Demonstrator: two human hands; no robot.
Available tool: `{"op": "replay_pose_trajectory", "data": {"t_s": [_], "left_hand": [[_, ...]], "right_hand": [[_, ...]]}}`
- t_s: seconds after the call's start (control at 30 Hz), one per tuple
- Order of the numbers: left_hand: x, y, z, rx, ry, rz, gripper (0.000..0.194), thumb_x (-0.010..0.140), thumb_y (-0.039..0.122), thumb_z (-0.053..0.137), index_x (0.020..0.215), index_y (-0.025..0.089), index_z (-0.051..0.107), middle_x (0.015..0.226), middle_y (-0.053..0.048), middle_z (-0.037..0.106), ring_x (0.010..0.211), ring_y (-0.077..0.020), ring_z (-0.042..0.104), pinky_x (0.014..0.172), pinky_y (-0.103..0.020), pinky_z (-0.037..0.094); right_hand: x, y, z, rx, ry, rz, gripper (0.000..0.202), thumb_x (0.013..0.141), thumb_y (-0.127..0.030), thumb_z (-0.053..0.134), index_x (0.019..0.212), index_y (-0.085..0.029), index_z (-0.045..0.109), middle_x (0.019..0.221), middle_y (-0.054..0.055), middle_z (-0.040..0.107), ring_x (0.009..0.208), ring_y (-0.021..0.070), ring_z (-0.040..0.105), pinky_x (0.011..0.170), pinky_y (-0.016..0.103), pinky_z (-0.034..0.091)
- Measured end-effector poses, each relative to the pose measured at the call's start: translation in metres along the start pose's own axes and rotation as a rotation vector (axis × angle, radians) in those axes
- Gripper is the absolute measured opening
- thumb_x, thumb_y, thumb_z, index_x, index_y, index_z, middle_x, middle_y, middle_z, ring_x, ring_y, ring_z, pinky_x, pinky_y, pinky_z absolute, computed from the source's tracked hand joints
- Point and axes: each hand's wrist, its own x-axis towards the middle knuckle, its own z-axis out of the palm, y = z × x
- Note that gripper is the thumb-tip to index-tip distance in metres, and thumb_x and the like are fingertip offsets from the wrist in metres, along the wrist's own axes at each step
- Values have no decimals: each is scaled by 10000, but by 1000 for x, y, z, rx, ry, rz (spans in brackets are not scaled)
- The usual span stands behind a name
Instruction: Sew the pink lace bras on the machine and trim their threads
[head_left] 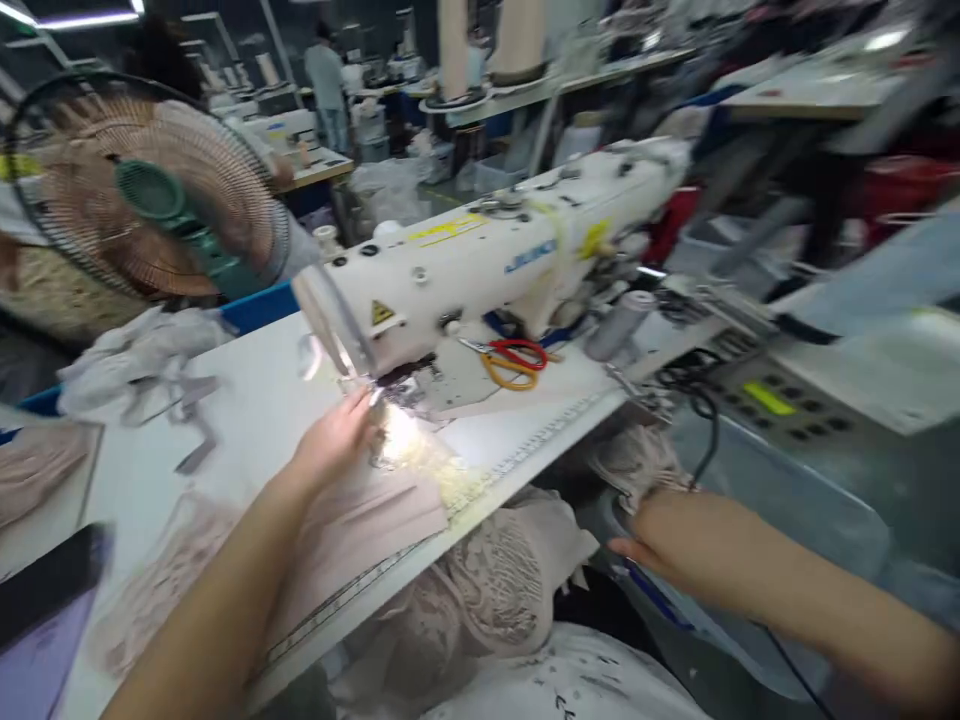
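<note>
My left hand is by the needle end of a white sewing machine, fingers closed on pale pink fabric that lies on the machine table. A bright lamp glares on the cloth beside the fingertips. Lower down, past the table's front edge, my right hand is over a clear plastic bin. Its thumb shows, and a gathered piece of lace fabric is bunched at its fingers, which are mostly hidden. More lace fabric hangs over my lap.
Red- and orange-handled scissors lie under the machine arm, with a grey thread cone farther right. A fan stands at left. Crumpled cloth and a phone are on the left side. A control panel is at right.
</note>
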Motion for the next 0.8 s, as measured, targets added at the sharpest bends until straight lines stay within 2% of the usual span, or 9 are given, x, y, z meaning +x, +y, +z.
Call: {"op": "replay_pose_trajectory", "data": {"t_s": [0.1, 0.17, 0.27, 0.37, 0.43, 0.53, 0.63, 0.73, 0.8], "left_hand": [[15, -1, 11, 37, -47, 69, 616, 919, 440, 349, 1431, 102, 401, 1518, -146, 369, 1381, -302, 381, 1089, -418, 392], [3, -3, 14, 79, -69, 60, 619, 920, 439, 320, 1414, 85, 431, 1513, -147, 376, 1389, -293, 373, 1110, -421, 369], [-42, -13, 11, 192, -104, -88, 576, 897, 386, 335, 1323, 52, 530, 1463, -190, 438, 1338, -298, 447, 1077, -417, 398], [-100, -23, 2, 302, -154, -252, 489, 885, 373, 346, 1041, 59, 687, 1178, -247, 647, 1125, -363, 602, 985, -502, 435], [-135, -23, -8, 344, -130, -325, 453, 894, 363, 346, 912, 84, 703, 1064, -246, 682, 1048, -385, 623, 960, -550, 425], [-165, -11, -21, 315, -1, -399, 345, 887, 287, 399, 991, 118, 681, 1223, -213, 631, 1134, -346, 589, 990, -505, 433], [-163, 8, -24, 143, 23, -394, 290, 905, 220, 413, 1052, 161, 656, 1160, -134, 673, 1074, -262, 623, 927, -403, 499], [-138, 25, -14, 18, -13, -285, 242, 910, 183, 434, 1003, 157, 656, 1093, -115, 682, 1006, -237, 632, 877, -370, 510], [-117, 34, -3, -10, -26, -241, 188, 894, 179, 478, 959, 167, 654, 1041, -95, 682, 1004, -229, 618, 877, -356, 498]], "right_hand": [[-6, -4, -10, 7, -60, 24, 291, 872, -297, 582, 632, -176, 695, 619, 100, 700, 584, 291, 696, 461, 317, 420], [-6, -8, -10, 45, -45, -10, 266, 858, -306, 604, 643, -183, 699, 641, 88, 712, 598, 274, 700, 474, 303, 418], [-2, -11, -6, 105, -26, -113, 255, 846, -307, 616, 637, -189, 701, 641, 75, 714, 585, 255, 692, 482, 303, 406], [9, -9, -3, 122, -30, -214, 270, 862, -328, 597, 653, -192, 702, 639, 74, 706, 586, 252, 687, 475, 311, 383], [21, -8, 0, 114, -39, -282, 250, 868, -326, 593, 679, -196, 691, 660, 70, 706, 608, 254, 690, 479, 316, 378], [44, -14, 2, 151, 20, -376, 230, 849, -317, 599, 645, -214, 628, 628, 54, 679, 565, 255, 669, 455, 325, 351], [68, -29, -1, 267, 127, -495, 292, 867, -363, 542, 600, -245, 556, 556, 32, 621, 480, 236, 617, 422, 327, 307], [86, -53, -10, 354, 190, -614, 328, 909, -381, 451, 619, -251, 530, 564, 22, 595, 475, 212, 589, 415, 315, 296], [96, -69, -15, 367, 204, -627, 330, 917, -363, 421, 621, -244, 506, 580, 21, 587, 493, 202, 579, 421, 307, 298]]}}
